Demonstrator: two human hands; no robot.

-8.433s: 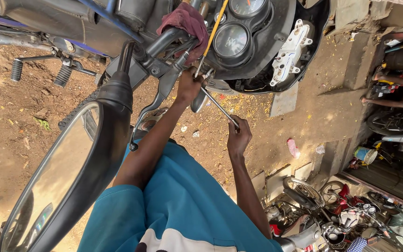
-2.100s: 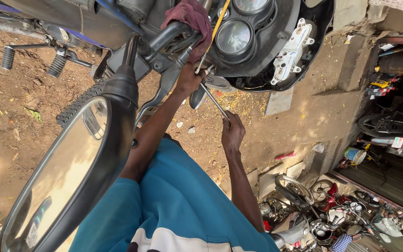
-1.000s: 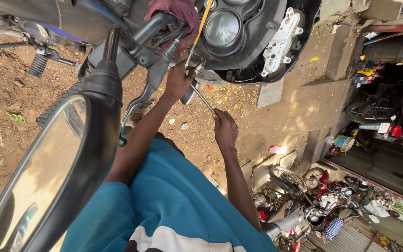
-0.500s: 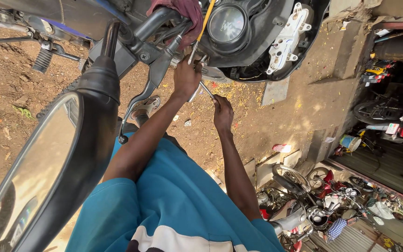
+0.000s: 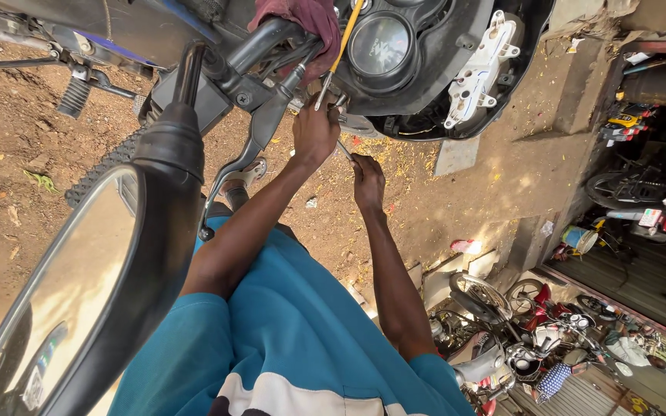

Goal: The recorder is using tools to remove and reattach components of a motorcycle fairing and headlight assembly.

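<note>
My left hand (image 5: 315, 135) reaches up to the motorcycle's handlebar (image 5: 260, 42). It is closed around a fitting just below the black instrument cluster (image 5: 395, 54), and what it grips is mostly hidden. My right hand (image 5: 368, 179) is close beside it, shut on a thin metal tool (image 5: 344, 149) that points up towards the left hand. A yellow-handled screwdriver (image 5: 342, 48) sticks down past the cluster next to a dark red rag (image 5: 302, 15) draped over the bar. The brake lever (image 5: 244, 158) hangs just left of my left forearm.
A large round mirror (image 5: 79, 285) fills the lower left. Footpegs (image 5: 28, 85) and a knobbly tyre (image 5: 105, 166) lie over brown dirt. A concrete step (image 5: 580, 85) runs at the right. Motorcycle parts and wheels (image 5: 526, 331) crowd the lower right, with a shop interior (image 5: 649, 192) beyond.
My right hand has moved up along the metal tool, closer to my left hand. My left hand stays at the fitting. The view has shifted slightly.
</note>
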